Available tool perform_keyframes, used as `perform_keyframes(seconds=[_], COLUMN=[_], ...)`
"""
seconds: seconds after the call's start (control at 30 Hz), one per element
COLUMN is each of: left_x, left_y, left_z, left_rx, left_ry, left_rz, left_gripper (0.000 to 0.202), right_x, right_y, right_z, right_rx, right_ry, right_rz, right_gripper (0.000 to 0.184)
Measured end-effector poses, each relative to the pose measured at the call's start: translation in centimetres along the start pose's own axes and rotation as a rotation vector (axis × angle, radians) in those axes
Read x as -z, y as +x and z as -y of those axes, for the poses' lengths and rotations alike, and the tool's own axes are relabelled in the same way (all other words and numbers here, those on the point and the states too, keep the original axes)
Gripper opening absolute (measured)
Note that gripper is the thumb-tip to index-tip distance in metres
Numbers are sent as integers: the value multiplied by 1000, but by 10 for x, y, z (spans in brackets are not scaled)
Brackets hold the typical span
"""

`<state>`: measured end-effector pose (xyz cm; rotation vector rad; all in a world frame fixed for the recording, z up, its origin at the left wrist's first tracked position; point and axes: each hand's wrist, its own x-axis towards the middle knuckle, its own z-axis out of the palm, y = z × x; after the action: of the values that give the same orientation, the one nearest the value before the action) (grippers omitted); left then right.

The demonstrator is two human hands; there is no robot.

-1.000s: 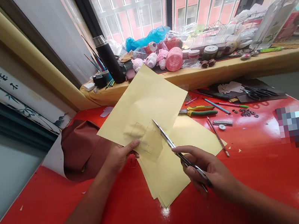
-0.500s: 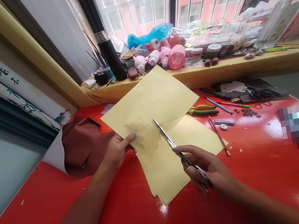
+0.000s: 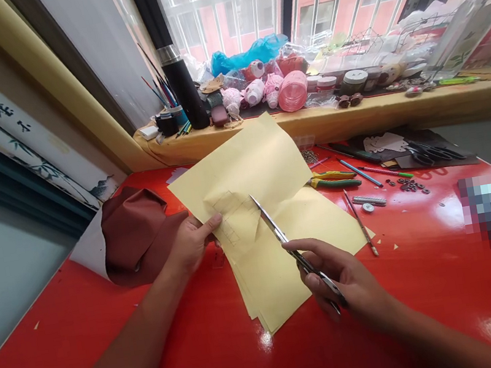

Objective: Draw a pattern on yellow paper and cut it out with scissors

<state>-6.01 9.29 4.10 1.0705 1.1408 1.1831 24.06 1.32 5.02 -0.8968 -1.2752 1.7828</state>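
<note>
My left hand [image 3: 192, 242] pinches the lower corner of a pale yellow sheet of paper [image 3: 248, 171] and holds it tilted above the red table [image 3: 89, 345]. Pencil lines of a small grid show near my thumb. My right hand [image 3: 339, 278] grips a pair of scissors [image 3: 290, 248] by the handles, blades pointing up-left into the sheet, where a cut flap hangs. A stack of more yellow sheets [image 3: 281, 265] lies flat beneath.
A brown leather piece [image 3: 134, 232] lies left of my hand. Pliers [image 3: 333, 180], pencils [image 3: 360, 225], small washers [image 3: 406, 185] and black scissors [image 3: 427, 152] sit on the right. The windowsill holds a black flask [image 3: 184, 88], pink spools [image 3: 293, 90] and jars.
The held sheet has sagged and folded down along the cut, its corner piece drooping more. My left hand shifted slightly left and up; the scissors stay in nearly the same spot.
</note>
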Motion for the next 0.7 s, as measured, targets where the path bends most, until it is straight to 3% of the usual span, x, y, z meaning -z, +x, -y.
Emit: perform_keyframes(seconds=[0.4,0.7], left_x=[3,8], left_y=[6,8], left_z=[1,5], left_rx=[-23,-47], left_ry=[-22,-15], left_rz=[-123,-135], left_gripper=[52,47], right_x=[0,1], right_y=[0,-1], right_z=[0,0], right_rx=[-35,-41], right_ry=[-22,-42], right_rz=[40,58], right_gripper=[55,55])
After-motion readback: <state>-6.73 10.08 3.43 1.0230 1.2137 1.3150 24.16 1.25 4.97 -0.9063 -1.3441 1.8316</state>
